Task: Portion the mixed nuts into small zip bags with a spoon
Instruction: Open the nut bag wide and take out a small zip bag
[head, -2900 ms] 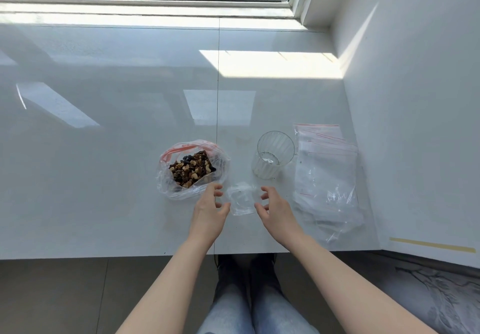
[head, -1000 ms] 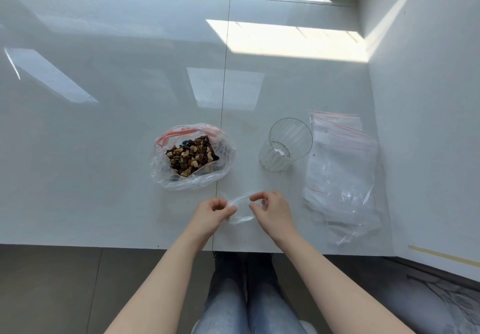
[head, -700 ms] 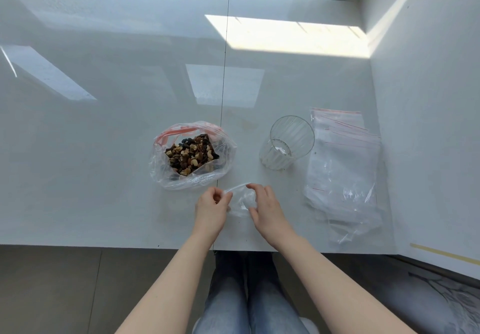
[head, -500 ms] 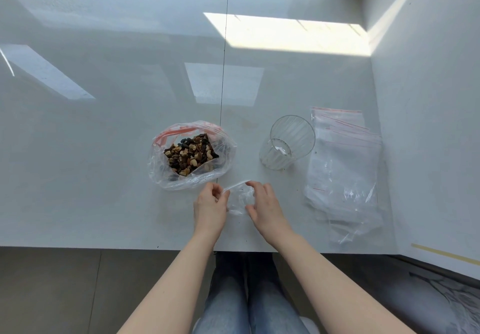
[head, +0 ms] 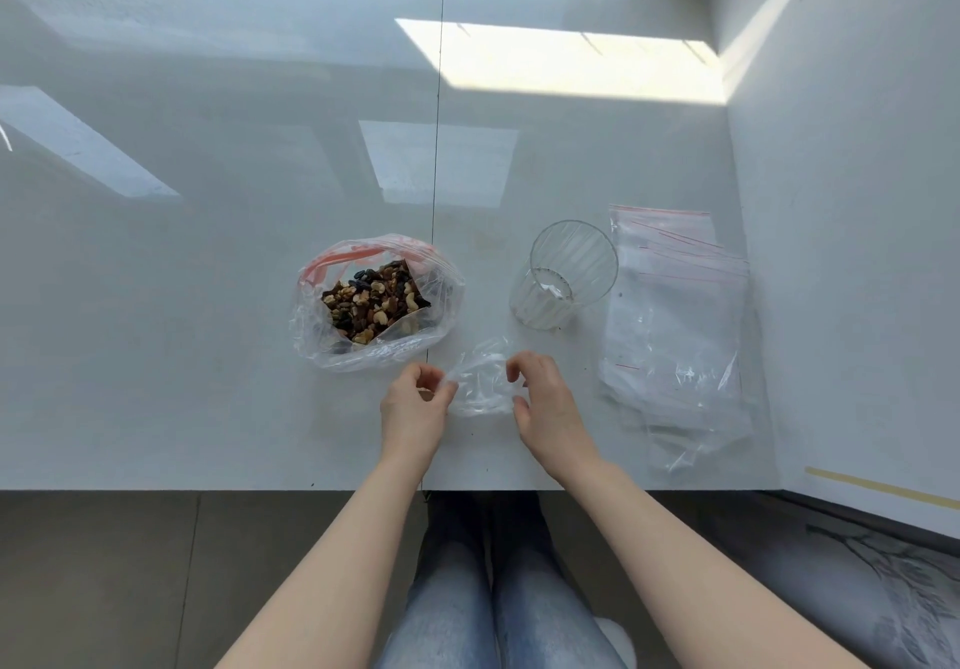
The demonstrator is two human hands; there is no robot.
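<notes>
A small clear zip bag (head: 480,380) lies near the front of the white table (head: 208,304), between my two hands. My left hand (head: 415,408) pinches its left edge with curled fingers. My right hand (head: 545,403) holds its right edge with thumb and fingers curled. An open clear bag of mixed nuts (head: 374,302) with a red zip strip sits just beyond my left hand. No spoon is visible.
A ribbed clear glass (head: 566,276) stands right of the nut bag. A stack of empty zip bags (head: 675,325) lies at the far right beside the white wall (head: 857,252). The table's front edge runs just below my wrists.
Both hands shifted slightly apart on the small bag, which now looks spread wider between them. The nut bag, glass and bag stack have stayed put.
</notes>
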